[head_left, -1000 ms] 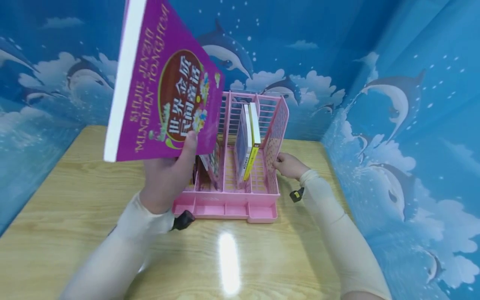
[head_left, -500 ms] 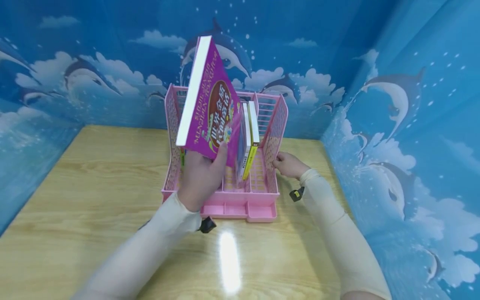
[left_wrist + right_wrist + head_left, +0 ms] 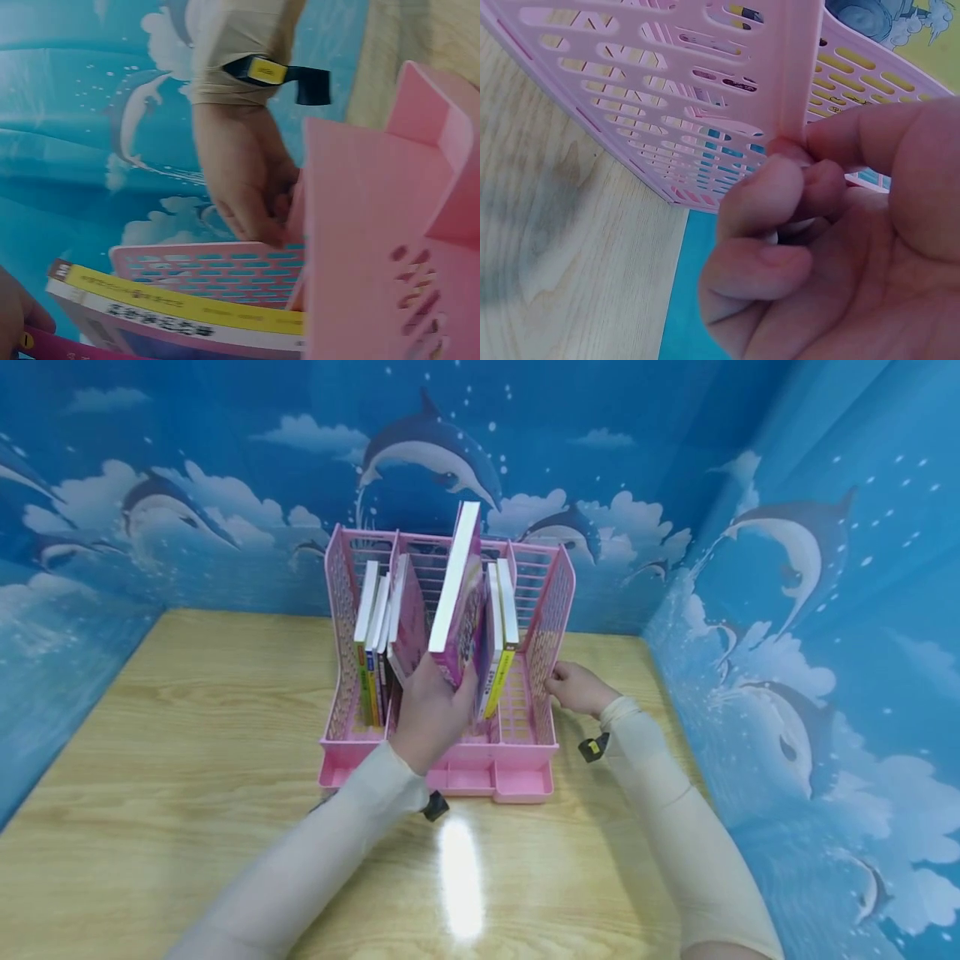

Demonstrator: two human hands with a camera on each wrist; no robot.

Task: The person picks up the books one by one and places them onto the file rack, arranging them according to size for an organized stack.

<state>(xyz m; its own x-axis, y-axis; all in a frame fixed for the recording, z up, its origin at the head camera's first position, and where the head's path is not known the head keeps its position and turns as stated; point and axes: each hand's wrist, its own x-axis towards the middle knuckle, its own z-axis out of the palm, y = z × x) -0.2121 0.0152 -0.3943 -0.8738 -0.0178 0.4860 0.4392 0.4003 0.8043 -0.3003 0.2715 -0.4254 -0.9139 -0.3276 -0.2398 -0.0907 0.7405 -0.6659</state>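
My left hand (image 3: 431, 714) grips a thick purple book (image 3: 454, 589) by its spine, thumb on the cover side. The book stands tilted in the middle part of a pink desktop book rack (image 3: 480, 752), its white page edge up and close beside a white-spined book (image 3: 489, 685) and a yellow-spined book (image 3: 500, 683). In the left wrist view only part of the left hand (image 3: 21, 315) shows, at the purple book's edge (image 3: 67, 349). My right hand (image 3: 579, 689) pinches the edge of the rack's right side panel (image 3: 652, 82) between thumb and curled fingers.
Several thin books (image 3: 370, 643) stand in the rack's left compartment, and a pink-covered book (image 3: 408, 625) leans just right of them. Small front trays (image 3: 523, 783) run along the rack. A blue dolphin-print curtain (image 3: 247, 577) hangs behind and right of the wooden table (image 3: 187, 760).
My left hand has carried the purple book right and down from the upper left into the rack, turning it nearly edge-on. The right hand stays on the side panel.
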